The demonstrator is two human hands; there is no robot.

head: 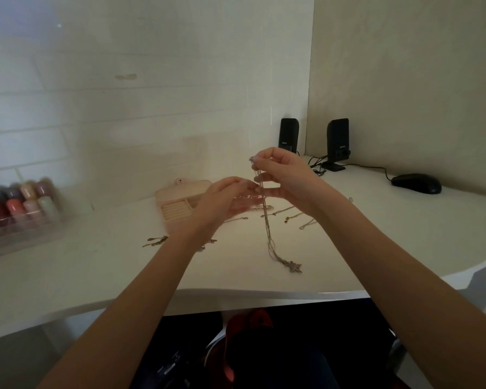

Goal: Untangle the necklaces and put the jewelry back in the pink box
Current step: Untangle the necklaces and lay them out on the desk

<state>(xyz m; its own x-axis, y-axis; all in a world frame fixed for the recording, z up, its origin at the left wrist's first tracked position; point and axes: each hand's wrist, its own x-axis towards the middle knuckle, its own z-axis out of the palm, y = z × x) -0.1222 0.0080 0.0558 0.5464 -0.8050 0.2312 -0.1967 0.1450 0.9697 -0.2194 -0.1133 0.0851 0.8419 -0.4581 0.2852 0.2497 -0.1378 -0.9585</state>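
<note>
Right hand (285,178): raised above the desk (96,265), fingertips pinching the top of the chains (265,220)
Left hand (222,203): fingers curled, tips pinching the chains just below the right hand; blurred
Chains: thin twisted metal strands hanging down, pendant (294,267) touching the desk
Box (177,204): pink, open, ridged insert, partly hidden behind the left hand
Loose jewelry (155,241): small, hard to make out
</note>
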